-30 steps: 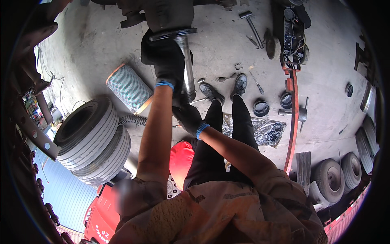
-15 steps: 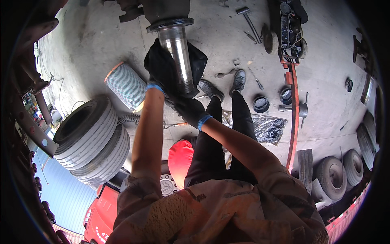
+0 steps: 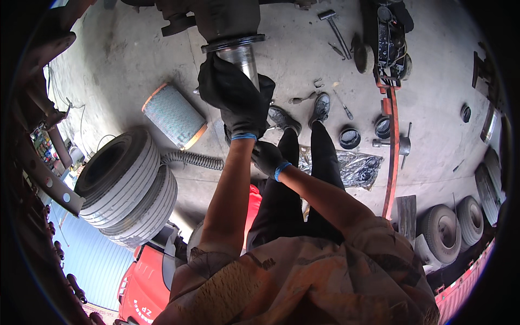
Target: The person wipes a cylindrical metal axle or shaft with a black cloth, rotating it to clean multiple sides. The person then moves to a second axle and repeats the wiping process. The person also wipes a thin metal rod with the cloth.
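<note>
A shiny metal axle spindle [image 3: 242,58] juts down from a dark housing [image 3: 225,19] at the top middle. My left hand [image 3: 230,95], in a black glove, presses a dark rag against the spindle's left side and wraps around it. Lower down, my right hand [image 3: 266,157], also gloved in black, is closed around the spindle's lower end; what it grips is hidden by my left wrist. My black-trousered legs [image 3: 292,189] and shoes stretch out below.
Stacked tyres [image 3: 127,187] lie at left, with a cylindrical mesh filter [image 3: 173,116] and a ribbed hose [image 3: 192,160] beside them. A red jack handle [image 3: 391,157], hammer [image 3: 335,24], round rings [image 3: 350,137], loose tools and a plastic sheet [image 3: 352,165] lie at right. More tyres [image 3: 452,225] are at lower right.
My left hand with the rag has slid down and around the spindle, baring its shiny top below the flange. The right hand stays low on the spindle.
</note>
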Motion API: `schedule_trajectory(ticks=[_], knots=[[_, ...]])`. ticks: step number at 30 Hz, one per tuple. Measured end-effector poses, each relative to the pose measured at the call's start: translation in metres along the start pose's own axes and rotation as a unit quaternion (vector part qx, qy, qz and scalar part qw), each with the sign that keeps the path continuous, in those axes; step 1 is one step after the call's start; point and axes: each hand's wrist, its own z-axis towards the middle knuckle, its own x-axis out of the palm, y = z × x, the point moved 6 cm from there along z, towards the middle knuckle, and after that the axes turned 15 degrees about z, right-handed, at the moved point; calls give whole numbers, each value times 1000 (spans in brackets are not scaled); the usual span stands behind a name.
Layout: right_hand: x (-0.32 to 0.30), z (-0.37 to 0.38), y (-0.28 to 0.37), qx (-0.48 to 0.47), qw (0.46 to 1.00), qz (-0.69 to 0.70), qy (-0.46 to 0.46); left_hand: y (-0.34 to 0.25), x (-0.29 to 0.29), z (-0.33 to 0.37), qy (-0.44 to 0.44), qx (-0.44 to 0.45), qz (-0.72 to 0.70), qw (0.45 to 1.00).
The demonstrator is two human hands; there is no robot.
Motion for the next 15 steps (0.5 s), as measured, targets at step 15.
schedule_trajectory(ticks=[15], knots=[[15,14,-12,-183,982,35,-29,86,68,-12,98,51,-66,992]])
